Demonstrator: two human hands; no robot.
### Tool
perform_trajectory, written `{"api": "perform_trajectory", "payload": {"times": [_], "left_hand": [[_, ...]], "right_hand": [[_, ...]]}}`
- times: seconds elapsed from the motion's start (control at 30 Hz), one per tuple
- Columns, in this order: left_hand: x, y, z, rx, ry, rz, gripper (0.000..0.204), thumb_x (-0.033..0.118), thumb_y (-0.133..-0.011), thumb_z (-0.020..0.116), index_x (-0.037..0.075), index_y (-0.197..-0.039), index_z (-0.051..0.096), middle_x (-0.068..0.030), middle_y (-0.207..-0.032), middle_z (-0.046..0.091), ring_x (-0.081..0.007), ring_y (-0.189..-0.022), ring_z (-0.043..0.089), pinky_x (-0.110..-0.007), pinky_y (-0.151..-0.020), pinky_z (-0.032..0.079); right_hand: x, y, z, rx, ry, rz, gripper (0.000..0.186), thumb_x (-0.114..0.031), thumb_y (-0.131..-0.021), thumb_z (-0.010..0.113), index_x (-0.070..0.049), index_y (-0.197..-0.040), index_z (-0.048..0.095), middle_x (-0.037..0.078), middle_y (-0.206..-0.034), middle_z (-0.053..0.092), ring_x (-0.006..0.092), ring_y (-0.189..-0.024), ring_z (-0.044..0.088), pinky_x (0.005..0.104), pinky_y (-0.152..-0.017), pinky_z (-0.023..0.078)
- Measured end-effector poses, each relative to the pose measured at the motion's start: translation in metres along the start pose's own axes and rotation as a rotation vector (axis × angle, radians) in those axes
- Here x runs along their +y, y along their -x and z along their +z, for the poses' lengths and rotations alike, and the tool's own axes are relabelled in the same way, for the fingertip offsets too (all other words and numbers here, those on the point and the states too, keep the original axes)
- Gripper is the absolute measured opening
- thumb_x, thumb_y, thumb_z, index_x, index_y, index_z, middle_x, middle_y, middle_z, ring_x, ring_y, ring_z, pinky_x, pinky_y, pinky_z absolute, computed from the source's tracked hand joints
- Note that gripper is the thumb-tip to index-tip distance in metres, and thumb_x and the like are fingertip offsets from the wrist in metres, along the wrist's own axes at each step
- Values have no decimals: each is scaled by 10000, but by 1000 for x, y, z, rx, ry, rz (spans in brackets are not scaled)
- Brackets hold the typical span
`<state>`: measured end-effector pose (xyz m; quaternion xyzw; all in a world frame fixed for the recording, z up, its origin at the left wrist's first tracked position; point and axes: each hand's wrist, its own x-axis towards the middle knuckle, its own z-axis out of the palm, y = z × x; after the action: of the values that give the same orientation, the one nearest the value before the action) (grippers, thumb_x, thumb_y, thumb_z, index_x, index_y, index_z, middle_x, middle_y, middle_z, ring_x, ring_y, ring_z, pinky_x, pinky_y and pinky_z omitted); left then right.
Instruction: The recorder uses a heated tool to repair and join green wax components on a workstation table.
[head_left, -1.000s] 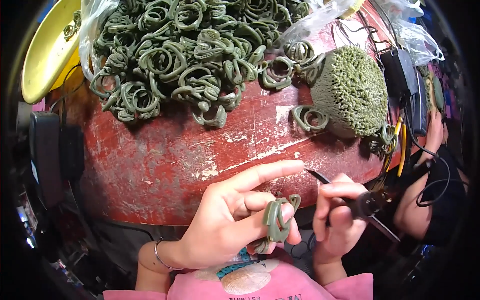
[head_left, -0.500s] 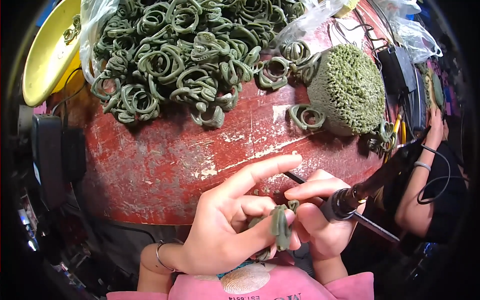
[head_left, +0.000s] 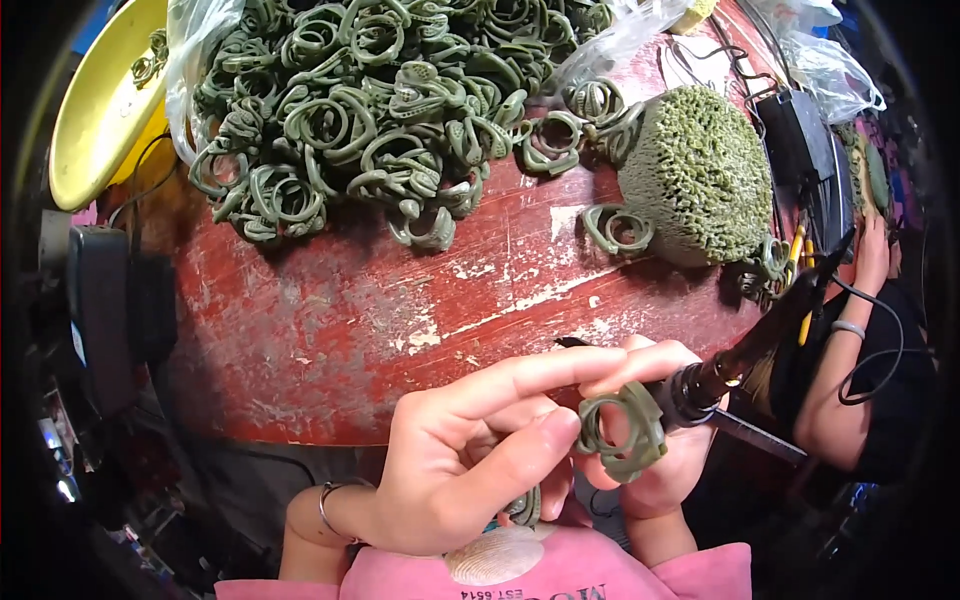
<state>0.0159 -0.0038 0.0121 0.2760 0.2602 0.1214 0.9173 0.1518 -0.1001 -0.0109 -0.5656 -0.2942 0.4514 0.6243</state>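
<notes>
My left hand (head_left: 470, 450) is closed, thumb and fingers pinching the edge of a green wax ring (head_left: 640, 435) with a wide, looped band. Below its fingers, a second green ring piece (head_left: 525, 506) partly shows. My right hand (head_left: 665, 475) is closed behind the first ring, its fingers partly hidden by it. A dark pen-like handpiece (head_left: 740, 365) slants up and right from that hand. A flat dark metal strip (head_left: 760, 437) sticks out past its outer side, and a dark tip (head_left: 573, 342) shows beyond the fingers.
A large heap of green wax rings (head_left: 350, 110) covers the far side of the red worn table (head_left: 330, 340). Right of it stands a rough green block (head_left: 700, 180) beside loose rings. A yellow dish (head_left: 105, 110) is far left; a co-worker's arm (head_left: 840, 370) is at right.
The ring between my hands has turned, so its round opening now faces up, and it sits further right. My left index finger has come down onto my right fingers.
</notes>
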Motion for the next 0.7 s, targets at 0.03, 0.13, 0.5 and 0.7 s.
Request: {"api": "perform_trajectory", "payload": {"times": [0.03, 0.13, 0.5, 0.7], "left_hand": [[-1, 1, -1, 4, -1, 2, 394, 49, -914, 442, -46, -1291, 380, -113, -945, 615, -78, -725, 556, -189, -575, 440], [-4, 1, -6, 25, -88, 10, 364, 50, -914, 444, -48, -1263, 415, -97, -911, 618, -65, -676, 541, -186, -576, 437], [-13, -2, -10, 124, -315, 196, 276, -51, -841, 524, -54, -1116, 550, -62, -834, 624, -50, -695, 547, -187, -604, 445], [-11, -1, -7, 161, -262, 203, 250, -32, -854, 516, -50, -1097, 571, -74, -817, 633, -55, -652, 551, -181, -556, 448]], "right_hand": [[3, 0, 0, -4, -2, 1, 111, -11, -781, 640, 10, -888, 618, 81, -741, 583, 124, -634, 546, 259, -546, 430], [6, -1, 1, 24, 100, -59, 118, -29, -779, 650, 8, -887, 619, 87, -720, 586, 132, -617, 547, 261, -542, 431], [-6, -3, 4, 136, 409, -107, 110, -60, -742, 672, 0, -830, 641, 84, -703, 615, 161, -556, 565, 281, -519, 450], [2, -4, 7, 179, 178, -61, 74, -51, -740, 660, -4, -794, 642, 99, -730, 628, 163, -635, 563, 285, -566, 438]]}}
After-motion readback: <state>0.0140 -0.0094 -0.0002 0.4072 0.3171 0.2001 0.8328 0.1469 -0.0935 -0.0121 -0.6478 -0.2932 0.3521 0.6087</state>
